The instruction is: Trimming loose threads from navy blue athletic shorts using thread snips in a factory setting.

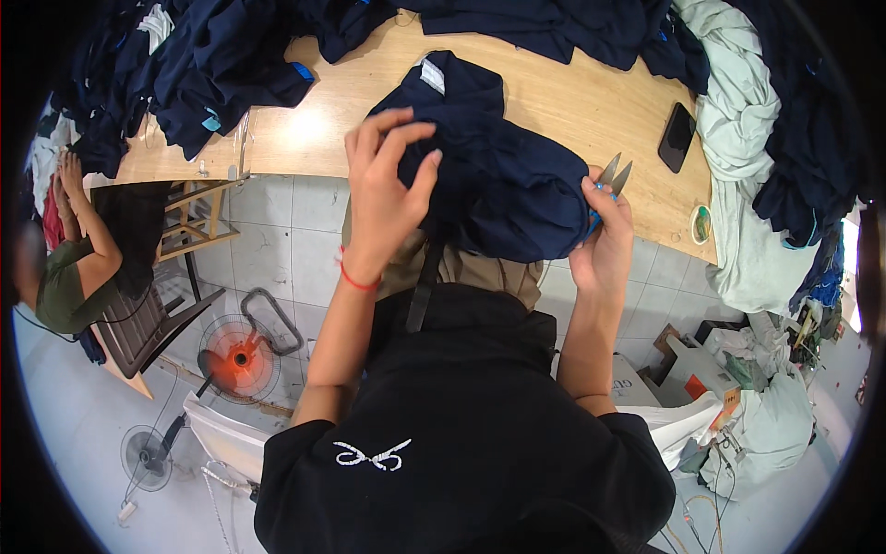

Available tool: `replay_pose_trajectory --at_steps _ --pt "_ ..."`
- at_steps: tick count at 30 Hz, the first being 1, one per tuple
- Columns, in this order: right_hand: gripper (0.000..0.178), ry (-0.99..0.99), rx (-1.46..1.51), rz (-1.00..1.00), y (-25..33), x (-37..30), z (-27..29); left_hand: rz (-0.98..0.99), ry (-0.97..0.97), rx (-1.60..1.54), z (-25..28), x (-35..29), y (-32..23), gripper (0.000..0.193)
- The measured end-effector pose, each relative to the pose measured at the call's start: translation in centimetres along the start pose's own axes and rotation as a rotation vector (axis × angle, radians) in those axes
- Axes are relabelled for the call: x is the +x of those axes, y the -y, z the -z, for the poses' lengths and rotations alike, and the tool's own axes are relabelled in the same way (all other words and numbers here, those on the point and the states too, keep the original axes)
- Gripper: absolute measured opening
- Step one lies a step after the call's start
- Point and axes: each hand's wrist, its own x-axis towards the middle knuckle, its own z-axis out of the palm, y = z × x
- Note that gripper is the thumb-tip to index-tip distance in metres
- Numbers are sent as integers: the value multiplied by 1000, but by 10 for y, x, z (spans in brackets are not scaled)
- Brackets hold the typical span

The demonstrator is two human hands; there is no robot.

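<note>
A dark navy garment (494, 175) with a white label (432, 77) at its far end lies over the table's near edge and hangs toward my lap. My left hand (383, 185) is raised at the garment's left side, fingers curved and apart, with nothing visible between them. A red string circles that wrist. My right hand (607, 231) is closed on a pair of scissors (613, 177) with blue handles, its slightly parted blades pointing away from me. The same hand is at the garment's right edge; whether it also pinches the cloth I cannot tell.
Navy garments are heaped along the far edge of the wooden table (323, 129). A black phone (677, 137) and a small round container (701, 223) lie at the right, beside pale green cloth (738, 120). At the left are another person's arm (97, 231), a chair (138, 323) and a fan (240, 358).
</note>
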Motion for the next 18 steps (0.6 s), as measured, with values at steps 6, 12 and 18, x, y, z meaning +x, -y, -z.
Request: replay_pose_trajectory --at_steps 6,12,18 --pt "16 -244 -69 146 11 3 -16 67 114 133 -14 7 46 26" --pt "8 -412 -1343 961 -11 30 29 195 18 -7 3 -10 19 19" --pt "21 136 -715 305 -50 15 -23 522 88 -413 8 -25 16 32"
